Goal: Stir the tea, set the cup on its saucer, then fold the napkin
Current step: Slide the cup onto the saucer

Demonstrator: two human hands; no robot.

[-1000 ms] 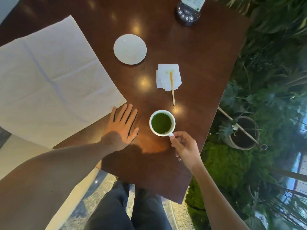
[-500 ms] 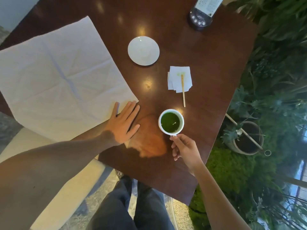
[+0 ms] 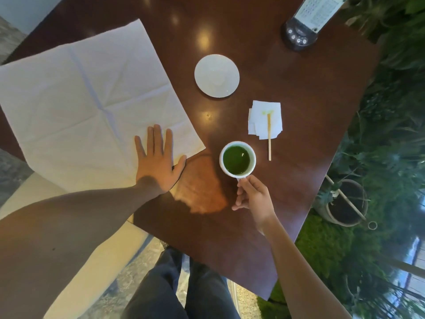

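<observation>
Cup about to go to its saucer.
Right hand pinched the cup's handle; left hand lay flat, fingers straight, on the napkin; next a level lift.

Dark brown wooden tabletop, glossy, showing several round light reflections. At its far right corner, a black stand with a row of small buttons along its base carries an upright printed card. Right of the tabletop, dense green foliage fills the ground; among it, a round pot of dark soil, with a thin pale stake lying slantwise across its rim. Green moss lies near the pot. At the near edge, dark trousers over a speckled stone floor; at near left, a cream-coloured surface, partly under the tabletop.
</observation>
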